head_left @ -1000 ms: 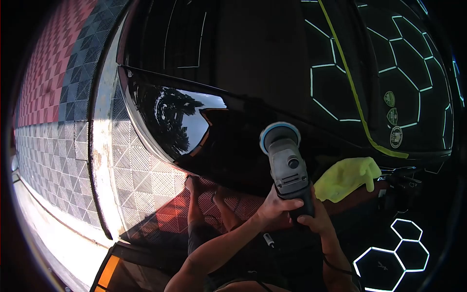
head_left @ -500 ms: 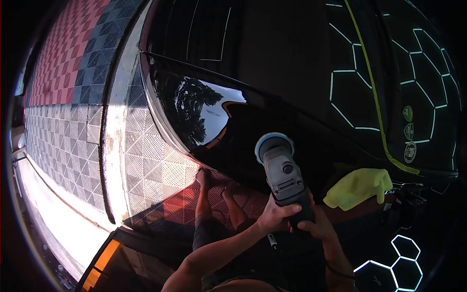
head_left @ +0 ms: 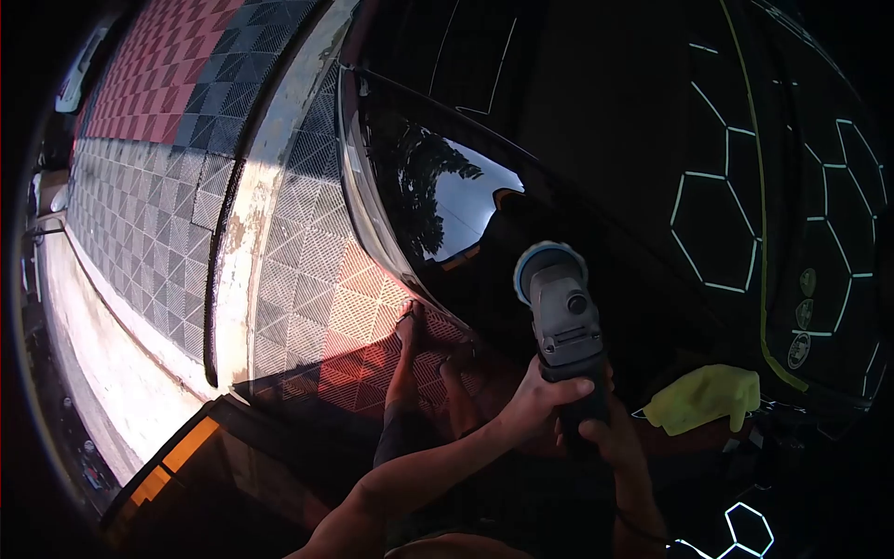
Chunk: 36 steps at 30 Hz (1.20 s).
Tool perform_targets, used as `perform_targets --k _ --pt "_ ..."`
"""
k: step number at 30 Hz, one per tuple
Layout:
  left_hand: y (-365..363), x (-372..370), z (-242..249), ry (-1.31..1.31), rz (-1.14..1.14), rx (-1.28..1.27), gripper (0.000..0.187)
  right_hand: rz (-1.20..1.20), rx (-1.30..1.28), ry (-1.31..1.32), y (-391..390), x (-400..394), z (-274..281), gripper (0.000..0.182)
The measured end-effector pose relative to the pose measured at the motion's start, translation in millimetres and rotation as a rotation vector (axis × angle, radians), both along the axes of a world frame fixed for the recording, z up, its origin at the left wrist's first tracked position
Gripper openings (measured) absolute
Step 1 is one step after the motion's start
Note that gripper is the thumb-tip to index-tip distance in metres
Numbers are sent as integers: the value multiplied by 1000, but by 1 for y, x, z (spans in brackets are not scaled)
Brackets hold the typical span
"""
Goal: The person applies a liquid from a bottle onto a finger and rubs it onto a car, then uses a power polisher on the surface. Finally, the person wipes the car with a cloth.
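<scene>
A grey and black handheld polisher with a blue-edged round pad lies against a glossy black car panel. My left hand is wrapped round the polisher's dark body from the left. On the right side of the same handle, my right hand is closed, its thumb showing and its other fingers partly hidden. A yellow cloth rests on the car to the right of my hands.
Yellow tape runs along the dark panel at the right. White hexagonal light lines reflect in the paint. Red and grey floor tiles and a worn concrete strip lie at the left. An orange-marked dark edge is at the lower left.
The view has shifted, so the car and floor appear farther right. Both hands still grip the polisher, which appears slightly farther right in the picture. The yellow cloth appears slightly lower.
</scene>
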<state>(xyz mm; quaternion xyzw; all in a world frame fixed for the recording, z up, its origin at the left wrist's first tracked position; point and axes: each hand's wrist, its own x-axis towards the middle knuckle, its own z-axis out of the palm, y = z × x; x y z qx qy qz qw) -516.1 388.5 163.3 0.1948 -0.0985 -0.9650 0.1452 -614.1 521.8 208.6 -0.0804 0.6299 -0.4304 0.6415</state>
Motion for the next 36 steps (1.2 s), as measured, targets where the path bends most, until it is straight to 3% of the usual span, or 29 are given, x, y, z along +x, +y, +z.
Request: perform_targets --k 2,4,8,18,19,20,22,24,29,32,36 --pt "-12 3 -1 2 6 17 48 -71 22 95 -25 9 9 69" --pt "-23 7 -5 -1 -7 -17 65 -62 12 86 -41 14 10 67" --pt "-48 17 -10 6 -16 -24 66 -44 6 41 -62 22 4 60" --pt "-97 42 -29 72 105 69 69 -2 -11 73 -126 48 -6 52" --pt "-101 45 -29 103 150 100 59 14 -22 104 -128 52 -11 51" --pt "-102 50 -33 124 153 92 61 30 -32 137 -128 55 -16 49" --pt "-100 59 -35 125 152 95 64 86 -23 211 -119 58 -24 53" --pt "-87 65 -39 133 145 111 65 121 26 185 -111 64 -27 75" --pt "-57 74 -38 116 71 120 66 99 38 175 -61 74 -34 75" --pt "-53 71 -37 83 1 52 72 55 169 59 -49 76 -30 72" --pt "-76 62 -30 50 3 58 67 -49 38 95 -87 74 -18 57"
